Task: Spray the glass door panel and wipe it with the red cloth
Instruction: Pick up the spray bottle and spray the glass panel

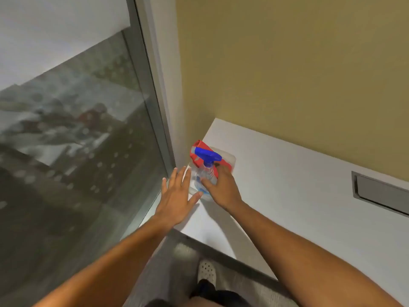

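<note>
White counter [287,185] | olive wall [287,63] | glass door panel [66,129] left

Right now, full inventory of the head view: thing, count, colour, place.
spray bottle: 1, clear with blue trigger head, standing in the clear container at the counter's corner by the door frame
red cloth: 1, red, in the same container, behind the bottle
clear container: 1, transparent, on the white counter near the glass
glass door panel: 1, dark and reflective, left of view
white counter: 1, white, right, against the yellow wall
recessed slot: 1, grey metal, set in the counter at far right
shoe: 1, white with perforations, on the floor below
left hand: 1, fingers spread, beside the container
right hand: 1, closing around the bottle
</note>
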{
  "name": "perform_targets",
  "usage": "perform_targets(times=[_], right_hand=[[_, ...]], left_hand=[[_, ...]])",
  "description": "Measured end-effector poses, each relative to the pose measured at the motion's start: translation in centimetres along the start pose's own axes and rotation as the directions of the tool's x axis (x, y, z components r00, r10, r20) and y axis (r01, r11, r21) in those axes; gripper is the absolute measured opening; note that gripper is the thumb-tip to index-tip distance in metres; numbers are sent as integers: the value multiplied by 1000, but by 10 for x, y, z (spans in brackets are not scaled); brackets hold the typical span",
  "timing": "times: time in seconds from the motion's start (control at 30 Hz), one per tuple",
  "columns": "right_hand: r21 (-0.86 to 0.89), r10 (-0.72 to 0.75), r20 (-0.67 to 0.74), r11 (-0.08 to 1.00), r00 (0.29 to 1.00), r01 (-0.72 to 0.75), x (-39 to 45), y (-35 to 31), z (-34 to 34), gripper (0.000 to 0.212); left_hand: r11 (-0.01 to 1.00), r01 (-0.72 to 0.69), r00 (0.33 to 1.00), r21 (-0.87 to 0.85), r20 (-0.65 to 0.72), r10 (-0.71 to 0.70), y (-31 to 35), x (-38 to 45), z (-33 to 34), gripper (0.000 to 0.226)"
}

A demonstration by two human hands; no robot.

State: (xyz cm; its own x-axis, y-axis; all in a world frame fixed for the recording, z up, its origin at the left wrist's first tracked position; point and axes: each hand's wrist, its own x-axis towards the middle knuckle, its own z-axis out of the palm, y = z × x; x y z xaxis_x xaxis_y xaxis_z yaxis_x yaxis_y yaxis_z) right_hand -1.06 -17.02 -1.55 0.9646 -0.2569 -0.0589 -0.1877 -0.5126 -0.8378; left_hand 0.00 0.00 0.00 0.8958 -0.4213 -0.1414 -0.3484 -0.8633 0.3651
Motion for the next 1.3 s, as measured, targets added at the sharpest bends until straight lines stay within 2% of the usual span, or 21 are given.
perform_targets(times=[0.1, 0.23, 0.33, 0.47, 0.6, 0.7, 0.8, 0.9, 1.0, 1.1, 1.3], right_hand=[[91, 32, -7, 995, 999, -31, 11, -4, 0, 55], [189, 97, 24, 977, 995, -100, 18, 1, -3, 40], [191, 83, 16, 978, 996, -84, 21, 5, -10, 34], [220, 43, -28, 975, 999, -35, 26, -10, -32, 30], [230, -28, -88, 972, 996, 48, 18, -43, -61, 29], [316, -68, -93, 944, 993, 94, 7, -70, -78, 34], [397, -107, -28, 911, 994, 110, -9, -95, -83, 41], [426, -159, 17, 894, 987, 137, -33, -114, -78, 46], [441, -223, 61, 880, 973, 174, -62, -129, -65, 41], [496, -259, 135, 853, 956, 161, -94, -145, -47, 30], [632, -227, 379, 772, 897, -72, -179, -182, 3, 41]], left_hand=[[1000, 23, 1000, 0, 18, -23, 0, 14, 13, 82], [996, -69, 990, -50, -126, 62, -8, 24, 31, 80], [992, -48, 987, -113, -160, 29, -4, 34, 31, 83], [953, -20, 993, -303, -119, -17, 9, 41, 16, 88], [869, -26, 995, -494, -93, -22, 31, 38, -26, 96], [771, -40, 995, -636, -92, -24, 44, 23, -65, 88], [666, -20, 998, -746, -57, -34, 46, 0, -93, 66], [558, 41, 999, -829, 18, -46, 38, -35, -102, 56], [457, 77, 994, -886, 35, -100, 30, -84, -97, 39], [384, 102, 984, -918, 37, -174, 25, -137, -92, 36], [356, 124, 957, -926, 16, -291, 13, -257, -84, 37]])
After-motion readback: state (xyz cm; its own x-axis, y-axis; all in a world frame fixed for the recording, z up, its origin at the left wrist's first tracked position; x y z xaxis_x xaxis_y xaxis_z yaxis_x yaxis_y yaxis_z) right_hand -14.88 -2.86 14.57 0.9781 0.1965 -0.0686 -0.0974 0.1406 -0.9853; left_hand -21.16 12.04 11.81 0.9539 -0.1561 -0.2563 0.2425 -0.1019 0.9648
